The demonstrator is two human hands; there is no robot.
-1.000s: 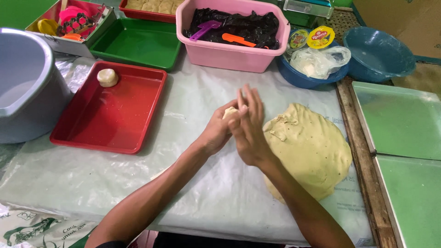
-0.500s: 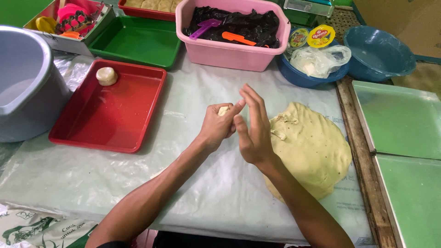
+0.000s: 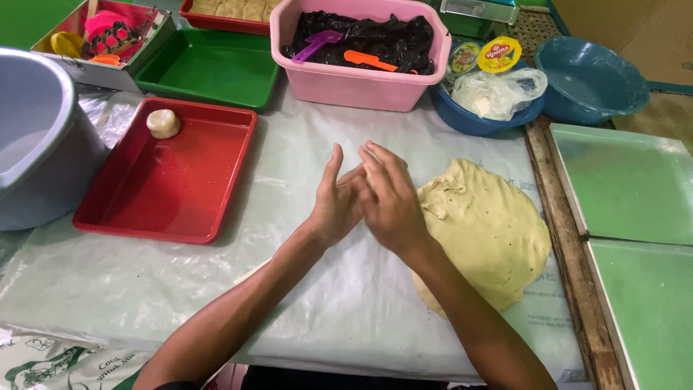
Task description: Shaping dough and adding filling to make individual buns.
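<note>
My left hand [image 3: 334, 208] and my right hand [image 3: 390, 198] are pressed palm to palm above the plastic-covered table [image 3: 317, 310], fingers stretched out. A small piece of pale dough, seen in the earlier frames, is hidden between the palms. Just right of my hands lies a large flat slab of pale yellow dough [image 3: 491, 231]. To the left is a red tray [image 3: 173, 188] with one round dough ball [image 3: 163, 123] in its far corner.
A grey bucket [image 3: 36, 144] stands at far left. Behind are a green tray [image 3: 209, 68], a pink tub [image 3: 354, 90] of dark filling with scoops, a blue bowl [image 3: 469, 124] holding a plastic bag, and another blue bowl [image 3: 592, 76]. Green baking sheets [image 3: 621, 180] lie at right.
My palms have slid against each other and closed over the small dough piece, which showed at my left fingertips before. The hands sit slightly lower and nearer me.
</note>
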